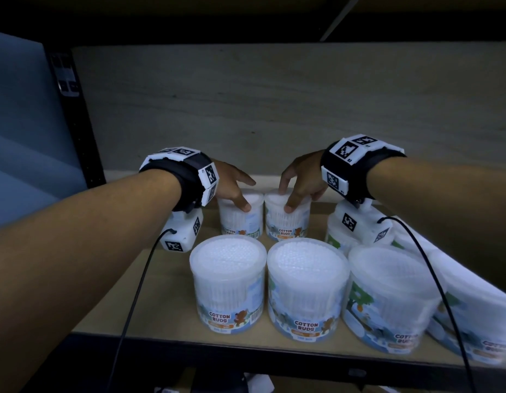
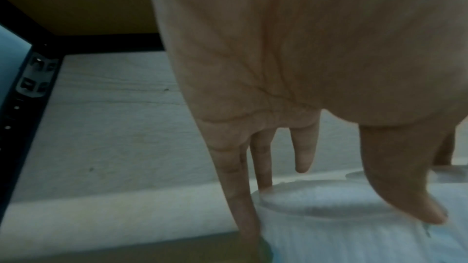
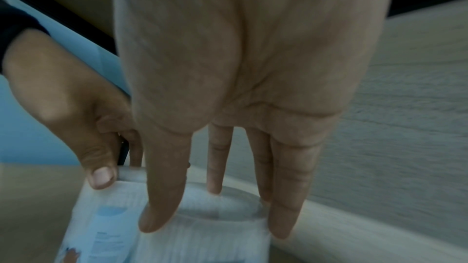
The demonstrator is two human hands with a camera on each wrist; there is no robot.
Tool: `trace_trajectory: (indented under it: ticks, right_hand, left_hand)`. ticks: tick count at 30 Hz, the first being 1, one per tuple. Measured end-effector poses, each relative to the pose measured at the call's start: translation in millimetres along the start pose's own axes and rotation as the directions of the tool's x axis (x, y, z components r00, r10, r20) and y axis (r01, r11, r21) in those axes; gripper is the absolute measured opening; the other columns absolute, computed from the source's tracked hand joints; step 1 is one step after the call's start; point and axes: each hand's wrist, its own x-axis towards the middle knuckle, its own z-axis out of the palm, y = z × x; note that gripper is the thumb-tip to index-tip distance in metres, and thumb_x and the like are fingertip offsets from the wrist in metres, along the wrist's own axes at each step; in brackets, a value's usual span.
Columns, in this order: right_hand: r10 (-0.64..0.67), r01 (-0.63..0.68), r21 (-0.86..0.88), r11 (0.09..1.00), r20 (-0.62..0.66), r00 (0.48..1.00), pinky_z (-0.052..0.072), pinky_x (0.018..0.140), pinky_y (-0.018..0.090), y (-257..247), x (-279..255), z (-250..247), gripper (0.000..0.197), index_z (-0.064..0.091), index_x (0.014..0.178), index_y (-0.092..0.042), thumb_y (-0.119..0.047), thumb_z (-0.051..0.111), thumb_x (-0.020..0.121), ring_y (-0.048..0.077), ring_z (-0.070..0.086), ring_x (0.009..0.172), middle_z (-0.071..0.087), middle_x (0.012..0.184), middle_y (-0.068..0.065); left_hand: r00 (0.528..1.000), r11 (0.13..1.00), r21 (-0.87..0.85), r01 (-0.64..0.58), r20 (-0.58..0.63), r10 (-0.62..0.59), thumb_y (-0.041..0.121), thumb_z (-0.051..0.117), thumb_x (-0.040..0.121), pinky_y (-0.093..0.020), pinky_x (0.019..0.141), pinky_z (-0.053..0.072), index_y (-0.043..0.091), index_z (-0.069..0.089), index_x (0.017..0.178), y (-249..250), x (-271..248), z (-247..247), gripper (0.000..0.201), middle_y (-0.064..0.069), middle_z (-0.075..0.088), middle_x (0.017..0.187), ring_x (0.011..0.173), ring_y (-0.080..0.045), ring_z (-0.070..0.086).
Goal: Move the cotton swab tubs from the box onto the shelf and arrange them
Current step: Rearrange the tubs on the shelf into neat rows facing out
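Both hands are on the back row of the shelf [image 1: 166,282], one tub each. Left hand [image 1: 232,185] grips the left rear tub [image 1: 240,222] from above — thumb on the front of the rim, fingers down the far and left side, clear in the left wrist view. Right hand [image 1: 300,180] grips the right rear tub [image 1: 287,219] the same way: thumb on the front wall, fingers curled over the lid's far rim. The two rear tubs stand upright, just beside each other, roughly mid-depth, well short of the shelf's back edge.

Front row along the shelf's front edge: front-left tub [image 1: 228,282], front-middle tub [image 1: 307,287], front-right tub [image 1: 388,302], all upright and close together, labels reading "COTTON BUDS" facing out. A further tub [image 1: 478,330] sits toward the front right corner, partly cut off by the frame. One more tub [image 1: 335,239] stands behind the front-right one, mostly hidden under the right wrist camera.

Black cables [image 1: 132,302] hang from both wrist units across the front edge. Black upright post [image 1: 73,123] at the shelf's left end.
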Motion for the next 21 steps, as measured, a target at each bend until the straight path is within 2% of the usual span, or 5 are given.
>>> trace_trajectory:
  ticks: [4,8,10,16,21]
  right_hand:
    - [-0.002,0.002,-0.024,1.0,-0.001,1.0,0.059,0.086,0.042,-2.8,-1.5,0.4,0.056,0.061,0.124,-0.024,-0.036,0.084,0.074,0.028,0.064,0.106,0.056,0.118,-0.001]
    - [-0.011,0.011,-0.009,1.0,-0.013,1.0,0.058,0.087,0.043,-3.5,-4.6,0.9,0.053,0.062,0.124,-0.022,-0.033,0.083,0.076,0.026,0.063,0.105,0.054,0.097,-0.008]
    - [-0.008,0.008,0.001,1.0,-0.018,1.0,0.058,0.088,0.043,-3.2,-5.4,1.1,0.053,0.062,0.124,-0.022,-0.032,0.083,0.076,0.026,0.063,0.105,0.053,0.094,-0.009]
    - [-0.019,0.019,0.003,1.0,-0.022,1.0,0.057,0.088,0.043,-3.3,-7.8,1.1,0.045,0.067,0.118,-0.022,-0.03,0.083,0.076,0.026,0.063,0.108,0.058,0.098,-0.008]
    - [-0.023,0.023,-0.019,1.0,-0.008,1.0,0.056,0.09,0.044,-3.2,-11.4,0.1,0.045,0.067,0.118,-0.023,-0.029,0.083,0.076,0.031,0.064,0.111,0.062,0.114,0.0]
  left_hand:
    - [1.0,1.0,-0.016,0.008,-0.006,-0.008,0.054,0.067,0.083,-0.03,0.109,0.034,0.03,0.033,0.151,-0.1,2.4,3.8,0.08,0.002,0.035,0.156,0.141,-0.019,0.036]
    - [0.999,0.999,-0.032,0.027,-0.043,-0.028,0.062,0.065,0.081,-0.031,0.107,0.037,0.026,0.035,0.151,2.2,1.4,6.7,0.084,0.002,0.03,0.157,0.139,-0.02,0.039]
    - [0.997,0.997,-0.059,0.04,-0.056,-0.043,0.063,0.066,0.078,-0.031,0.105,0.041,0.024,0.037,0.15,1.3,2.3,9.0,0.086,0.001,0.031,0.157,0.136,-0.021,0.043]
    - [0.997,0.997,-0.059,0.05,-0.056,-0.054,0.061,0.059,0.085,-0.025,0.095,0.043,0.012,0.039,0.148,5.0,0.3,9.3,0.083,-0.005,0.035,0.155,0.131,-0.023,0.047]
    - [0.998,0.997,-0.058,0.048,-0.04,-0.051,0.061,0.061,0.084,-0.027,0.096,0.045,0.011,0.041,0.147,5.4,-1.4,9.8,0.083,-0.004,0.04,0.153,0.132,-0.023,0.047]
